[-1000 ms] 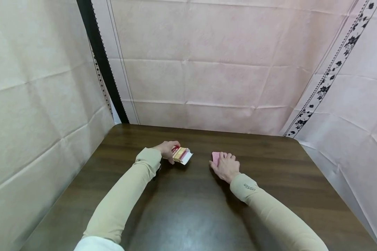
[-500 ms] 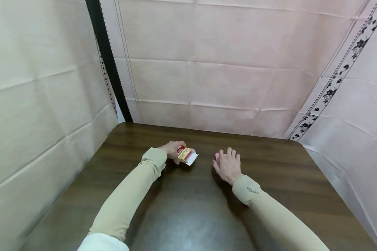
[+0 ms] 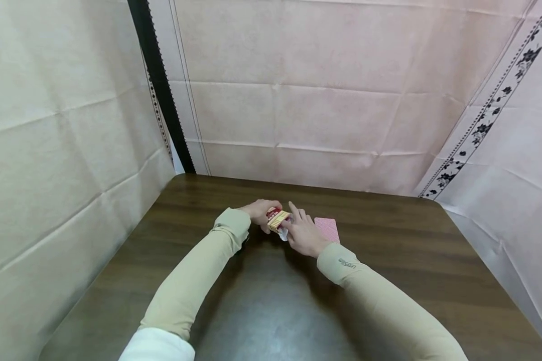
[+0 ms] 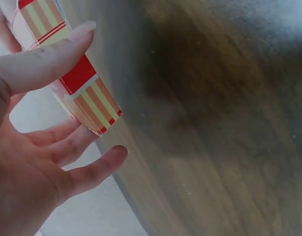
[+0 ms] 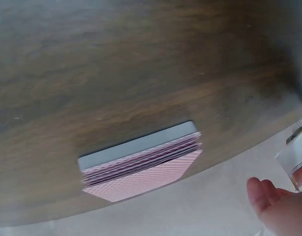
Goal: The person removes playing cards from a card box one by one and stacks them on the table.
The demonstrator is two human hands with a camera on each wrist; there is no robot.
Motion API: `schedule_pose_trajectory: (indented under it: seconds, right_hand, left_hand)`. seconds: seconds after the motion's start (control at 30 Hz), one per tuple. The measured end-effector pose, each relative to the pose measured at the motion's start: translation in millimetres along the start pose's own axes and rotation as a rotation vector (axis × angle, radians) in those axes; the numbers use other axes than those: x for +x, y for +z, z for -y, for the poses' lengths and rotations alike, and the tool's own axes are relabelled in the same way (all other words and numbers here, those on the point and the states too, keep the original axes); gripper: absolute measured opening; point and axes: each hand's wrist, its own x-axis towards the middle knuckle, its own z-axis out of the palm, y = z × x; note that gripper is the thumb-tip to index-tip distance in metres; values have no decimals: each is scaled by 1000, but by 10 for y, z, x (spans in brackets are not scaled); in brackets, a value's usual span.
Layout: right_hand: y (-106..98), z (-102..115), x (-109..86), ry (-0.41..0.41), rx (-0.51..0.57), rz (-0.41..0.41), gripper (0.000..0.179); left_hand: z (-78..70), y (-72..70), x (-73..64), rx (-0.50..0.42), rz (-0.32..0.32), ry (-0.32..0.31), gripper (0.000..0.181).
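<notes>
My left hand (image 3: pixel 258 209) grips a small red and cream striped card box (image 3: pixel 277 218) above the table, thumb along its narrow side (image 4: pixel 82 73) in the left wrist view. The box's open end with its white flap (image 3: pixel 283 235) faces right. At that end is my right hand (image 3: pixel 304 236), its thumb at the opening and index finger stretched out away from the box. Beside the right hand, a deck of pink-backed playing cards (image 3: pixel 327 229) lies on the table; in the right wrist view the deck (image 5: pixel 141 177) shows slightly uneven layers.
The brown wooden table (image 3: pixel 388 240) has a far edge beyond the hands. A pale creased cloth (image 3: pixel 325 100) hangs behind it, and another cloth (image 3: pixel 63 175) hangs along the left side. A black strip (image 3: pixel 162 85) runs down at the back left corner.
My right hand has lifted off the deck of cards and moved left to the box's open end, leaving the deck on the table. The left hand keeps hold of the box.
</notes>
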Motion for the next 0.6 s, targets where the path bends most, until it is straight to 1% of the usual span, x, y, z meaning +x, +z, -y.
schedule_pose_trajectory:
  seconds: [0.07, 0.1, 0.23, 0.37, 0.47, 0.6]
  right_hand:
    - [18, 16, 10, -9, -3, 25, 34]
    - [27, 20, 13, -18, 1, 22, 33]
    - [45, 20, 2, -60, 14, -39, 26]
    - [36, 2, -11, -97, 2, -104, 27]
    - [24, -11, -12, -112, 6, -124, 32]
    - [3, 3, 23, -96, 66, -137, 35]
  left_hand:
    - [-18, -12, -4, 0, 17, 16, 76]
    - [-20, -18, -6, 0, 25, 15, 76]
    - [15, -20, -10, 14, 35, -10, 76]
    - [72, -22, -17, 11, 25, -27, 75]
    - [94, -35, -27, -1, 22, -43, 75]
    - [116, -39, -13, -7, 15, -77, 75]
